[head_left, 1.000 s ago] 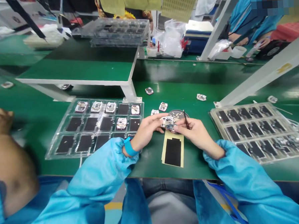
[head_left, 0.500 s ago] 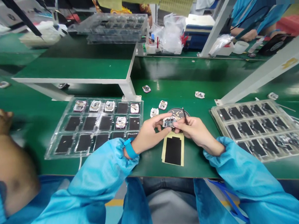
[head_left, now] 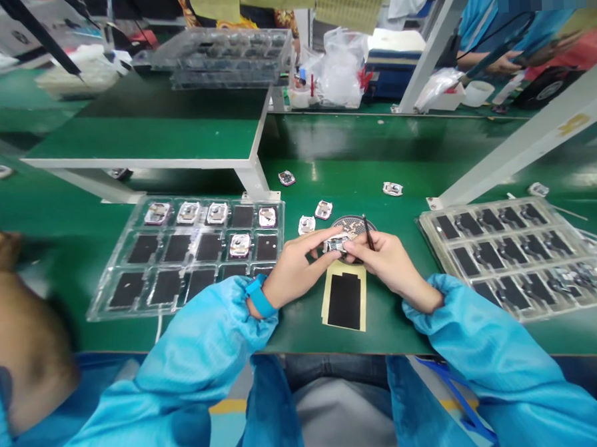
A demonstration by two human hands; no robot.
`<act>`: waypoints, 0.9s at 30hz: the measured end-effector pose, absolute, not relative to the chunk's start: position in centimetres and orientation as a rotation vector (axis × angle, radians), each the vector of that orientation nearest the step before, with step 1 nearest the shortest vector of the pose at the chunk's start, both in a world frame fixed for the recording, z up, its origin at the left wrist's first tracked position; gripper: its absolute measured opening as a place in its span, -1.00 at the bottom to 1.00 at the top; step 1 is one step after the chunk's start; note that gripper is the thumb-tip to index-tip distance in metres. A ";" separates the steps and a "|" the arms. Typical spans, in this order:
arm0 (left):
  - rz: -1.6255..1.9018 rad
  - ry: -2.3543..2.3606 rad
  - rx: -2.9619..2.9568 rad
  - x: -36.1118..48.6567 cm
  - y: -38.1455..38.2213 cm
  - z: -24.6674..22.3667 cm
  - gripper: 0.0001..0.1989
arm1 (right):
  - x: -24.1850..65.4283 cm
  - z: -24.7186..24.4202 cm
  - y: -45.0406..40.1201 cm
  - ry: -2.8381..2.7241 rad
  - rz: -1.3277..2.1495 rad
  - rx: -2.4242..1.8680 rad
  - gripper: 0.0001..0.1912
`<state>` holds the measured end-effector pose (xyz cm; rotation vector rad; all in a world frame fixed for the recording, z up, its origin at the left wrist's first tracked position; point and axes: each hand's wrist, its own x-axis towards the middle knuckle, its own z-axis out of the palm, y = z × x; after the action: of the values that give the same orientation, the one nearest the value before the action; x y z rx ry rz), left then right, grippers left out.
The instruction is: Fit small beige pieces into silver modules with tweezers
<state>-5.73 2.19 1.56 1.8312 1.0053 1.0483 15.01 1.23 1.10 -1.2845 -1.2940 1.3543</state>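
Note:
My left hand (head_left: 300,260) is closed on a small silver watch case (head_left: 335,243) with electronic parts inside, holding it by its edge between thumb and fingers. My right hand (head_left: 380,256) has its thumb and forefinger at the case's right side. Thin dark tweezers (head_left: 368,233) stick up from between its fingers. Under the hands lies a round, perforated dish (head_left: 353,222) with small pieces on it, partly hidden. Just in front is a yellow sheet with a black pad (head_left: 345,301).
A clear tray (head_left: 142,248) with several watch cases stands left; stacked trays (head_left: 510,252) with dark slots stand right. Loose watch cases (head_left: 323,209) lie behind my hands. A raised green shelf (head_left: 148,134) and a slanted white post (head_left: 514,139) frame the bench. Another person's arm (head_left: 23,318) rests at far left.
The watch case has tilted in my fingers, so less of its inside shows. Both hands stay in nearly the same place; the view has shifted slightly.

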 end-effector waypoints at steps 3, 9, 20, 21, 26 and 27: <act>1.032 0.982 1.575 -5.5 2.1 1.3 -0.56 | 14.5 1.1 1.1 -1.280 1.215 -1.224 -0.66; 0.977 0.861 1.300 -5.2 1.9 1.2 -0.51 | 13.9 1.3 1.0 -1.199 1.329 -1.063 -0.59; 1.016 0.824 1.221 -5.0 1.8 0.7 -0.52 | 13.8 0.3 0.8 -1.175 1.305 -1.056 -0.60; 1.018 0.828 1.221 -5.0 1.8 0.7 -0.52 | 13.7 0.2 0.7 -1.169 1.300 -1.056 -0.60; 1.022 0.853 1.224 -4.9 1.7 0.8 -0.51 | 13.4 0.3 0.6 -1.104 1.302 -1.012 -0.61; 1.023 0.861 1.228 -4.9 1.6 0.8 -0.52 | 13.4 0.3 0.6 -1.101 1.305 -0.999 -0.62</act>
<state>-4.88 1.65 0.83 1.2284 0.8610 1.0230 13.37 0.58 0.28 -0.9987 -1.1008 1.3051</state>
